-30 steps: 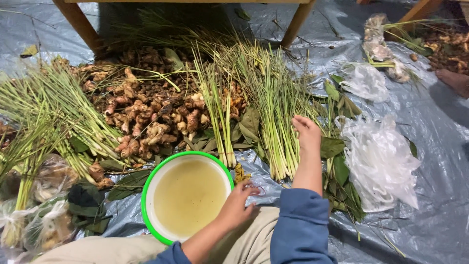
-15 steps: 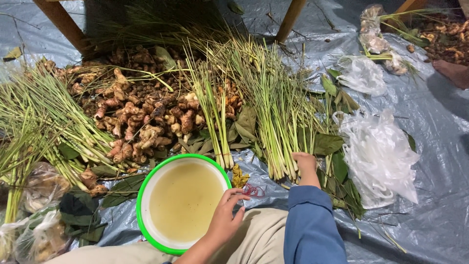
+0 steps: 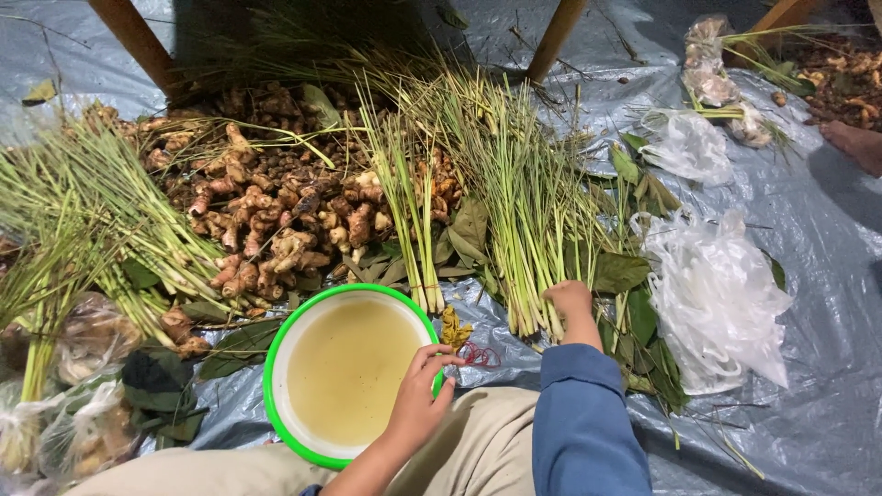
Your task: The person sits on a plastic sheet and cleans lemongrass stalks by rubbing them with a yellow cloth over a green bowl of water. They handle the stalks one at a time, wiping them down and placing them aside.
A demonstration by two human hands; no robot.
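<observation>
A white bowl with a green rim holds yellowish liquid and sits on the blue-grey plastic sheet in front of my lap. My left hand grips the bowl's right rim, fingers curled over the edge. My right hand, in a blue sleeve, is closed around the cut ends of a bundle of lemongrass stalks. Red rubber bands and a small yellow root piece lie between my hands.
A heap of ginger-like roots lies behind the bowl, with more lemongrass at the left. Green leaves and crumpled clear plastic bags lie at the right. Wooden legs stand behind. Another person's foot shows at the far right.
My right hand has drawn back from higher on the lemongrass to its cut ends and closed. My left hand has stayed at the bowl's rim.
</observation>
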